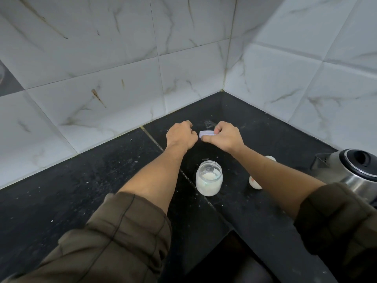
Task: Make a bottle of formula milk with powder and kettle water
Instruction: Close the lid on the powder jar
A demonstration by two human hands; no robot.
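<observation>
An open clear jar (209,177) with white powder inside stands on the black counter (81,190). Beyond it, near the corner, my right hand (224,136) pinches a pale lilac lid (207,133) just above the counter. My left hand (180,135) is curled into a fist right beside the lid, and I cannot tell whether it touches it. A white baby bottle (255,181) lies behind my right forearm, mostly hidden. The steel kettle (350,168) stands at the right edge with its lid off.
Marble-look tiled walls (142,68) meet in a corner behind my hands. White powder specks dot the counter. The counter's front edge cuts in at the lower middle, with a dark gap (224,262) below it.
</observation>
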